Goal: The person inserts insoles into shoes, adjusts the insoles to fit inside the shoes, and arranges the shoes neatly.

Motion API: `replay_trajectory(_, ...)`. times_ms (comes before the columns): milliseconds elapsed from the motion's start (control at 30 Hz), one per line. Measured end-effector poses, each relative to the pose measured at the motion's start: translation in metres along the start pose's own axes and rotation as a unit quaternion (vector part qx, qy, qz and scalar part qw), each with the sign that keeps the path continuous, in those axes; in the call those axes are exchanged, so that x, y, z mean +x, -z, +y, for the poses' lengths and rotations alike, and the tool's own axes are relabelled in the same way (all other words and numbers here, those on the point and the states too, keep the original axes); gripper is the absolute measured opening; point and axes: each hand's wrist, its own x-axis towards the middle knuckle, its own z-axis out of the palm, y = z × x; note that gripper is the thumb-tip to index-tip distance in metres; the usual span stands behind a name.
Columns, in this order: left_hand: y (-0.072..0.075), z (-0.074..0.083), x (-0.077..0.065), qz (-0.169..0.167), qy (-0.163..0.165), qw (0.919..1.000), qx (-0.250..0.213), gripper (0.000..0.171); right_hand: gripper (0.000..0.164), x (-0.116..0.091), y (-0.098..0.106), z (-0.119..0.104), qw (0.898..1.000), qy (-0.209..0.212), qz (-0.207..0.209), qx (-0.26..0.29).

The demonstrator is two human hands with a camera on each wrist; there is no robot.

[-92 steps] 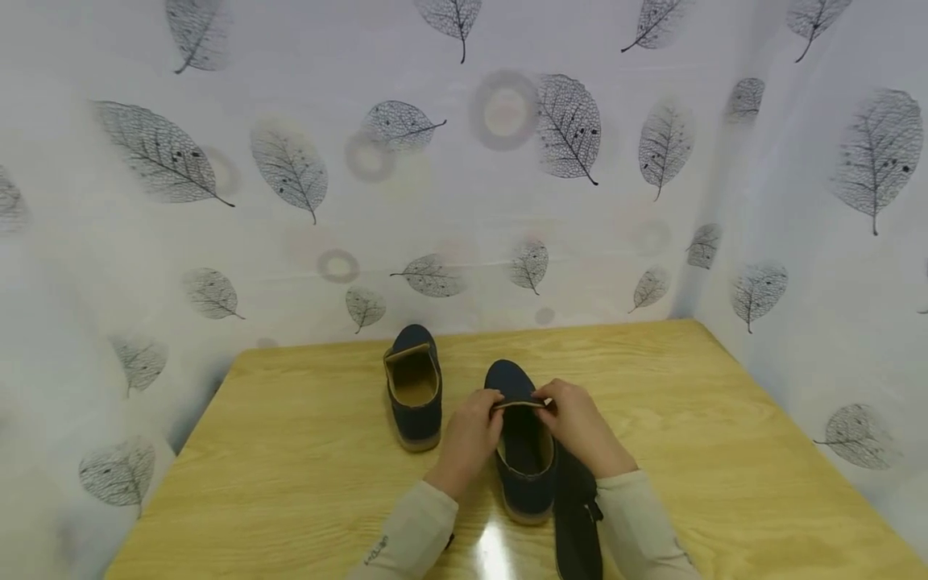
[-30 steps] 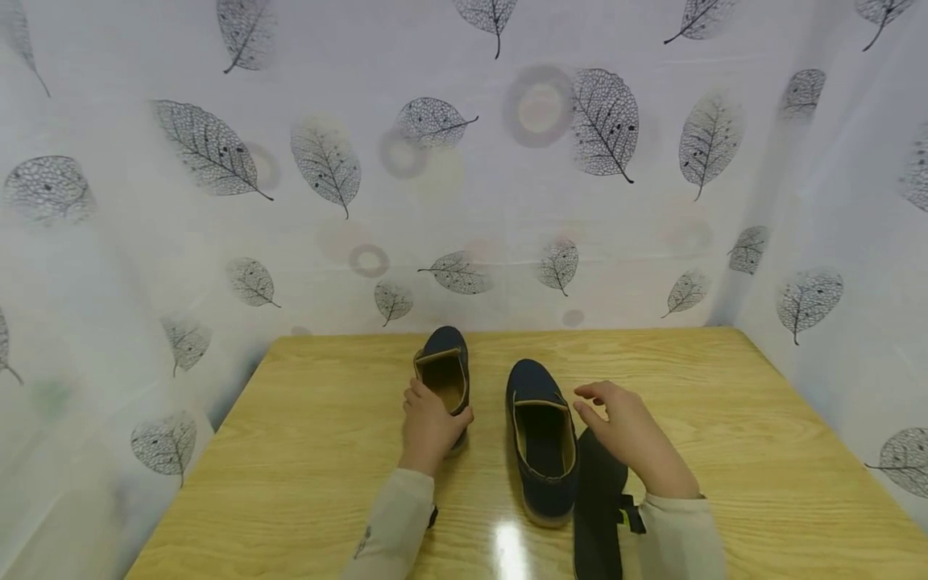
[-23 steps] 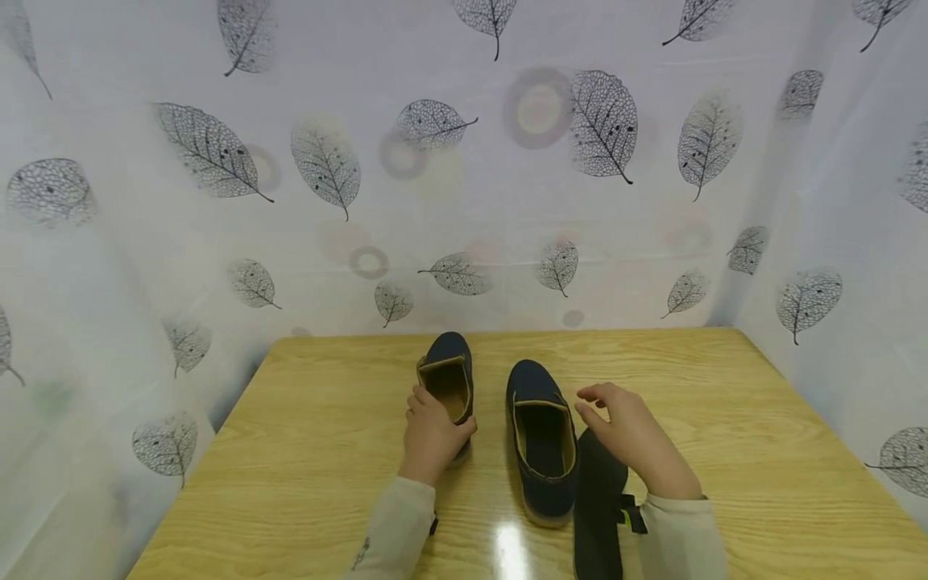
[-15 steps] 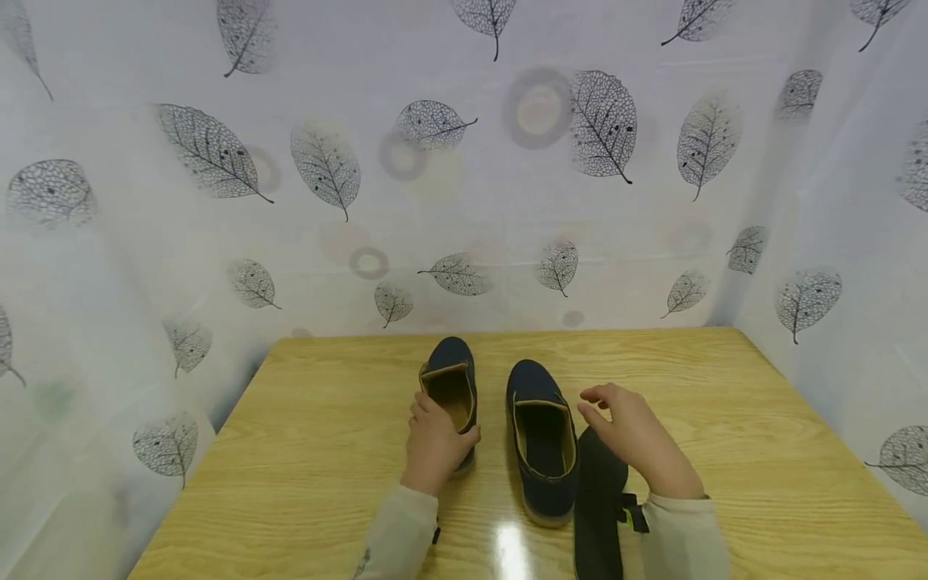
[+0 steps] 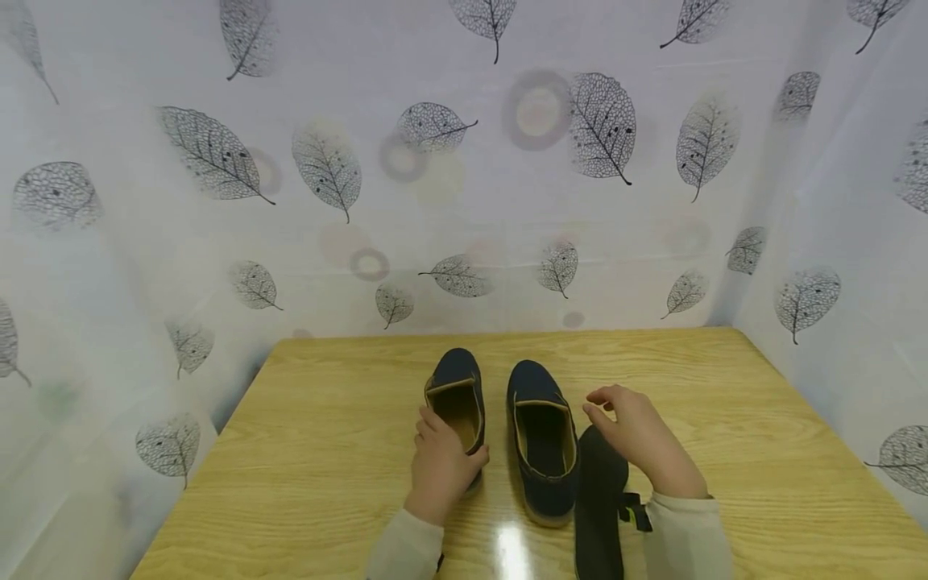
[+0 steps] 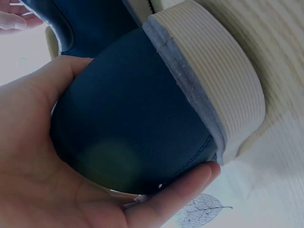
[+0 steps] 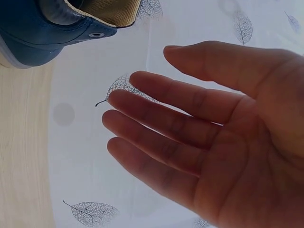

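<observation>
My left hand (image 5: 441, 467) grips the heel of a navy slip-on shoe (image 5: 455, 366) with a tan lining. In the left wrist view, fingers and thumb wrap either side of the dark heel (image 6: 123, 109), above a ribbed pale sole (image 6: 213, 61). Its matching shoe (image 5: 532, 379) stands just to the right, toe pointing away, with a dark insole inside. Right of that shoe hovers my right hand (image 5: 645, 435), fingers relaxed and holding nothing; the right wrist view shows its bare palm (image 7: 228, 142). Below it a black insole-shaped piece (image 5: 600, 491) lies flat beside the right shoe.
Both shoes rest on a wood-grain table (image 5: 326, 451). A white curtain (image 5: 464, 193) with leaf prints hangs behind the table's back edge and along both sides. A black strap (image 5: 634, 511) is at the right wrist.
Earlier both hands pinched the right shoe's tongue; they have since let go. The left hand now grips the left shoe and has drawn it nearer and slightly right. The right hand stays almost still.
</observation>
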Motion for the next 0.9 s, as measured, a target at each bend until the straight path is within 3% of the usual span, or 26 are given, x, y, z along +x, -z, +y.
replay_trajectory(300, 0.0, 0.003, -0.018, 0.013, -0.01, 0.9999, 0.003, 0.106, 0.03, -0.001, 0.0, 0.003, 1.0, -0.01, -0.006, -0.002)
replay_trajectory(667, 0.002, 0.006, -0.025, 0.004, -0.005, 1.0, 0.0, 0.108, 0.032, 0.0, 0.002, 0.006, 0.999, -0.028, -0.025, -0.008)
replay_trajectory(900, 0.007, 0.004, -0.026, -0.039, -0.017, 0.999, -0.01, 0.115, 0.031, -0.001, 0.002, 0.005, 0.999, -0.032, -0.026, -0.013)
